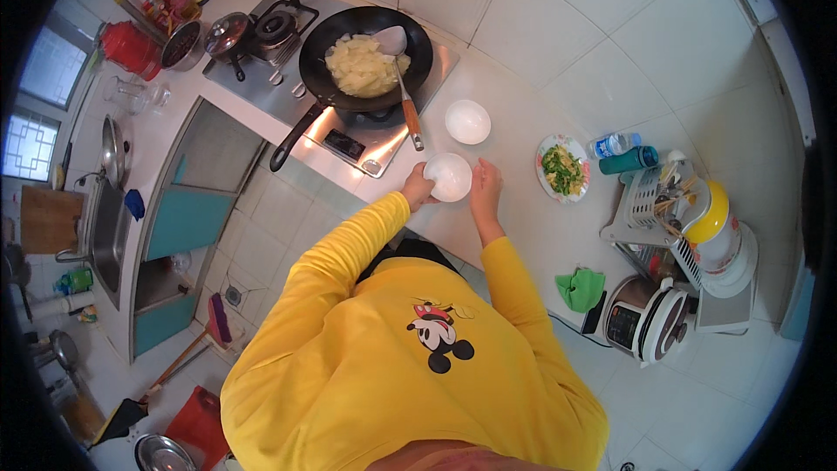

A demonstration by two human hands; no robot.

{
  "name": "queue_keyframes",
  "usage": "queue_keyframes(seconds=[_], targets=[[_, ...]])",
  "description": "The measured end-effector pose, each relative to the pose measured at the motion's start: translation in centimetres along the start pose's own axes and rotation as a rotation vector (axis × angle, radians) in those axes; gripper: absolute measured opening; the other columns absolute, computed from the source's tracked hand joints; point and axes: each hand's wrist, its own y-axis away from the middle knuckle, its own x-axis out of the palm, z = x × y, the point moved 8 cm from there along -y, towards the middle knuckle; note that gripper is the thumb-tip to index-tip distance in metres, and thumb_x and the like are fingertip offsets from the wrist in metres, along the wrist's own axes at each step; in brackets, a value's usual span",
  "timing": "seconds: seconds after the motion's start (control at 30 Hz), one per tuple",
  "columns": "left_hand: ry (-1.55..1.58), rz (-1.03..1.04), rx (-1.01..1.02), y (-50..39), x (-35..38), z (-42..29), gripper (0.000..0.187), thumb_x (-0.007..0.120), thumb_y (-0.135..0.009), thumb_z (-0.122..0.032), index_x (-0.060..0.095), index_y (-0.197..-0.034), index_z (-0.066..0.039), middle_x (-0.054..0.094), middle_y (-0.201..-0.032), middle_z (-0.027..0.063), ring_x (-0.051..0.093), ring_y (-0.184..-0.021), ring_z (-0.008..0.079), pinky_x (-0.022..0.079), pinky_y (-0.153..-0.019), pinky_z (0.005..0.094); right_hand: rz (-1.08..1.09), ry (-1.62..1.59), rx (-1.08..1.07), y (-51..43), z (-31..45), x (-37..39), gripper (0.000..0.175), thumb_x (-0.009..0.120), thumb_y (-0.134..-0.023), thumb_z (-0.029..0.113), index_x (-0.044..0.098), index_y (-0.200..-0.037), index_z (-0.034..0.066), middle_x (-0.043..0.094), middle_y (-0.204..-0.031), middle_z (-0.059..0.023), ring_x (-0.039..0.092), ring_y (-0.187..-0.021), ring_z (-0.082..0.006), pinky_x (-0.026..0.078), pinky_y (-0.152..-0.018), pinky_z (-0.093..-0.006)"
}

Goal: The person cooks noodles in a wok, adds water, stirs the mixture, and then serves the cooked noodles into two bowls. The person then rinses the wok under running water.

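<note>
My left hand (417, 188) grips a small white bowl (448, 177) by its left rim, over the counter edge. Just right of that bowl is my right hand (486, 188), its fingers pointing up and slightly curled; whether it touches the bowl is unclear. A second white bowl (467, 122) sits on the counter above. On the stove, a black wok (312, 75) holds pale yellow sliced food (358, 69), with a spatula (409, 108) resting in it, its wooden handle pointing towards me. Farther right lies a floral plate (541, 178) of green and yellow food (563, 170).
A lidded pot (227, 34) stands on the left of the gas stove (274, 75). At right are a water bottle (614, 144), a teal bottle (628, 160), a utensil rack (644, 199), a green cloth (580, 289) and a rice cooker (644, 320). The wok's handle (297, 137) juts over the counter edge.
</note>
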Motion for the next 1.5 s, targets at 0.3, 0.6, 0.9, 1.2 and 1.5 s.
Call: queue_keyframes(seconds=[0.3,0.6,0.9,1.2,1.5], targets=[[0.237,0.318,-0.053,14.2,-10.3,-5.2,0.078,0.048,-0.083,0.001,0.023,-0.156,-0.013,0.046,-0.146,0.0153,0.058,-0.126,0.0343,0.058,-0.095,0.0505,0.649,-1.356,0.925,-4.9,9.3,9.2,0.050,0.050,-0.106,0.040,0.049,-0.136,0.0001,0.063,-0.117,-0.0160,0.064,-0.103,-0.0259,0.057,-0.087,-0.0384],[0.476,0.197,0.360,19.9,-21.9,-15.9,0.063,0.046,-0.095,-0.009,0.026,-0.155,-0.010,0.046,-0.148,0.0148,0.055,-0.130,0.0341,0.055,-0.100,0.0523,0.257,0.318,-0.313,-16.8,16.9,2.0,0.038,0.062,-0.096,0.027,0.058,-0.130,0.0089,0.069,-0.086,-0.0193,0.069,-0.078,-0.0354,0.054,-0.062,-0.0471],[0.637,0.054,0.419,16.4,-29.8,-21.2,0.047,0.045,-0.104,-0.030,0.040,-0.143,-0.005,0.049,-0.144,0.0152,0.054,-0.130,0.0296,0.053,-0.102,0.0518,0.609,0.173,-0.116,-20.5,17.9,-2.6,0.036,0.064,-0.093,0.021,0.067,-0.128,0.0129,0.068,-0.083,-0.0123,0.066,-0.067,-0.0257,0.051,-0.056,-0.0384],[0.663,-0.012,0.420,14.1,-32.7,-22.7,0.050,0.051,-0.102,-0.028,0.040,-0.143,-0.001,0.046,-0.143,0.0173,0.051,-0.130,0.0341,0.051,-0.106,0.0523,0.755,-0.601,0.791,-8.3,16.1,6.9,0.044,0.063,-0.099,0.025,0.058,-0.141,0.0157,0.054,-0.077,0.0053,0.034,-0.050,-0.0009,0.026,-0.044,-0.0188],[0.357,0.050,0.537,14.1,-31.3,-28.1,0.058,0.049,-0.103,-0.020,0.028,-0.157,-0.011,0.044,-0.147,0.0152,0.052,-0.132,0.0292,0.056,-0.097,0.0483,0.618,-0.843,0.912,-3.9,17.5,5.8,0.044,0.058,-0.102,0.020,0.053,-0.145,0.0114,0.055,-0.078,0.0027,0.033,-0.047,-0.0011,0.022,-0.041,-0.0183]])
